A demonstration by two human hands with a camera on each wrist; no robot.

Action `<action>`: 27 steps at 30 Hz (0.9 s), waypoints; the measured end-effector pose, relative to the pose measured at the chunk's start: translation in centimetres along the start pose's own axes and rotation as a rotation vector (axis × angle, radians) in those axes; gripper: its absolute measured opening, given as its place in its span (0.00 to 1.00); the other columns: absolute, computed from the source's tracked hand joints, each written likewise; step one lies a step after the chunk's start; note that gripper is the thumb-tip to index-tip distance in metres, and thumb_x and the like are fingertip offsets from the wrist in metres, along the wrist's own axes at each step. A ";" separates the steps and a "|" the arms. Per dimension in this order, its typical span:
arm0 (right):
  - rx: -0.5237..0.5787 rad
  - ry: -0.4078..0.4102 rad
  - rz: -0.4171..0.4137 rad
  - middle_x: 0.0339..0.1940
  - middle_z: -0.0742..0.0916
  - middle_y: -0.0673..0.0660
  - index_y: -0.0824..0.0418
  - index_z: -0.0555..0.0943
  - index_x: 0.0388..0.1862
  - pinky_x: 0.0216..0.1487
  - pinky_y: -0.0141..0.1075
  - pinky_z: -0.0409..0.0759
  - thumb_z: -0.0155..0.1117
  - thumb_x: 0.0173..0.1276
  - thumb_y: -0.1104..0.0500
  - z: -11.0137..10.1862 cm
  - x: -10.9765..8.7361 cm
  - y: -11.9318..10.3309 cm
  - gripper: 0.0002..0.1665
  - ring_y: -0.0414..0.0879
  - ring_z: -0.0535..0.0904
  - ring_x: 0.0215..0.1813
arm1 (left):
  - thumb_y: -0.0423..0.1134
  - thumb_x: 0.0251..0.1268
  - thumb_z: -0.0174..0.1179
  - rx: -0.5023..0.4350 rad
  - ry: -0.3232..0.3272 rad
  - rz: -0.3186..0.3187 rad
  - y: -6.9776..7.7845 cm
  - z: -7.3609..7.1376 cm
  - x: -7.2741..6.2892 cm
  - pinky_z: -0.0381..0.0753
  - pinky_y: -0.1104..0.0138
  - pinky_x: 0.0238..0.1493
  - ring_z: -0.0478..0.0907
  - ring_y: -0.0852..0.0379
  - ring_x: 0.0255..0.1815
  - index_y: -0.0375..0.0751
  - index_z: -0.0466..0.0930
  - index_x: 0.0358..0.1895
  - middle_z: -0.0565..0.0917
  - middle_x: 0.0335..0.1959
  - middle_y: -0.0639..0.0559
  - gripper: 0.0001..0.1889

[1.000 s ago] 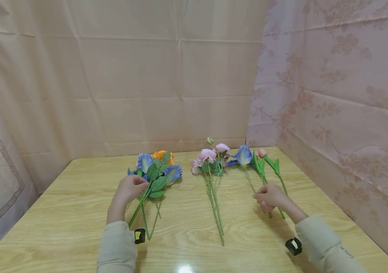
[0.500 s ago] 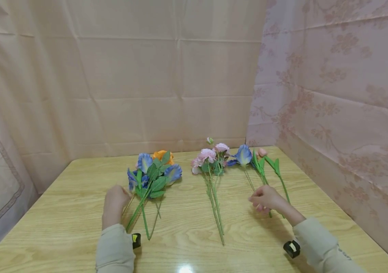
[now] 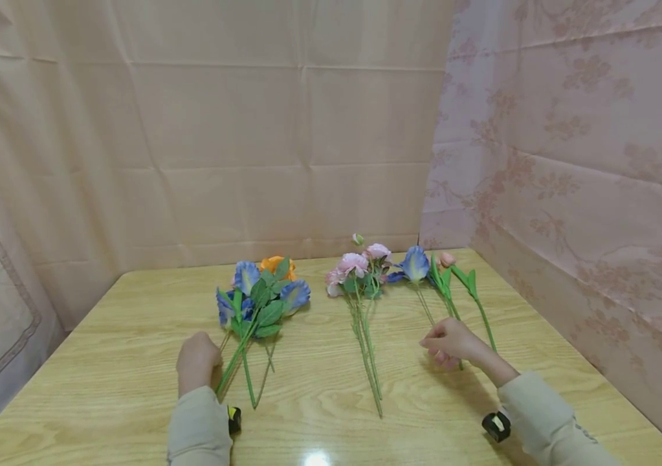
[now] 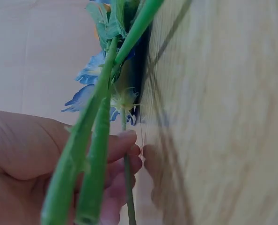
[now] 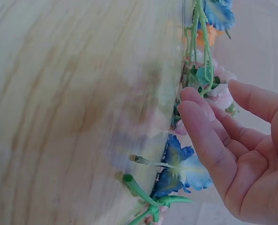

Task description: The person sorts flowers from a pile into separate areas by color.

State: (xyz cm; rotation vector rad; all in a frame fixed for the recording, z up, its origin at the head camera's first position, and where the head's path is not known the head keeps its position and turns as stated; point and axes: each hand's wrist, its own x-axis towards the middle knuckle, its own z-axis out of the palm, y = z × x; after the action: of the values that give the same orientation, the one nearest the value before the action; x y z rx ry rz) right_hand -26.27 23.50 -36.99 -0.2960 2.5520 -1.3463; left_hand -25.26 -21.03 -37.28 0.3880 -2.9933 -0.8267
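Note:
In the head view my left hand (image 3: 198, 362) is low beside the left bunch, by the lower stems. The left wrist view shows its thumb and fingertips pinching the thin stem of a blue iris (image 4: 128, 187); thicker green stems (image 4: 94, 159) cross in front of the hand. This bunch holds blue irises (image 3: 294, 296), an orange flower (image 3: 275, 264) and green leaves (image 3: 271, 313). My right hand (image 3: 453, 338) hovers over the right-hand stems, fingers loosely bent and nothing between them. Ahead of it lie a blue iris (image 3: 415, 264) and pink tulips (image 3: 447, 259) with green leaves.
Pink flowers (image 3: 354, 265) with long stems lie in the middle of the wooden table (image 3: 319, 362). A beige curtain (image 3: 220, 129) hangs behind the table, and a patterned pink cloth (image 3: 587, 162) stands along the right side.
My left hand has moved from the leafy stems down and left to the lower stem of the iris. The right hand has drifted slightly left. The flowers look unmoved.

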 end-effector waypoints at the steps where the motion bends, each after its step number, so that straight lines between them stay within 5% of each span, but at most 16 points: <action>1: -0.001 -0.004 -0.006 0.18 0.78 0.56 0.76 0.78 0.34 0.17 0.33 0.73 0.57 0.62 0.63 0.0 0.0 0.0 0.13 0.41 0.73 0.16 | 0.22 0.36 0.50 -0.003 -0.004 -0.006 0.0 0.1 0.0 0.73 0.59 0.21 0.71 0.45 0.26 0.27 0.74 0.23 0.76 0.25 0.35 0.06; 9: -0.033 0.020 0.006 0.18 0.80 0.58 0.74 0.78 0.34 0.20 0.38 0.78 0.58 0.62 0.62 0.4 0.0 0.1 0.12 0.43 0.77 0.17 | 0.25 0.47 0.46 0.016 0.007 -0.025 0.2 -0.1 0.1 0.75 0.56 0.25 0.74 0.42 0.32 0.24 0.75 0.30 0.76 0.32 0.31 0.09; 18: -0.048 0.034 0.001 0.16 0.79 0.56 0.73 0.78 0.32 0.19 0.38 0.78 0.59 0.61 0.62 0.6 0.0 0.4 0.11 0.44 0.77 0.17 | 0.27 0.46 0.50 -0.030 0.203 0.027 0.5 -1.2 -0.3 0.74 0.53 0.22 0.75 0.38 0.26 0.30 0.69 0.14 0.76 0.23 0.32 0.08; 27: -0.064 0.062 0.014 0.17 0.80 0.57 0.71 0.79 0.32 0.19 0.38 0.78 0.60 0.60 0.61 1.1 0.0 0.2 0.11 0.45 0.77 0.16 | 0.29 0.51 0.57 -0.101 0.284 0.102 1.7 -2.4 -0.7 0.73 0.52 0.31 0.74 0.39 0.29 0.29 0.73 0.19 0.77 0.23 0.37 0.08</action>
State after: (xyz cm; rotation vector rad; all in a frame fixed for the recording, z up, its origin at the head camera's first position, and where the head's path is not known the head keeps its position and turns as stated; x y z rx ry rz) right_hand -25.91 22.73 -37.76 -0.2514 2.6470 -1.2900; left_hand -24.76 -20.66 -34.33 0.3162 -2.6746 -0.8319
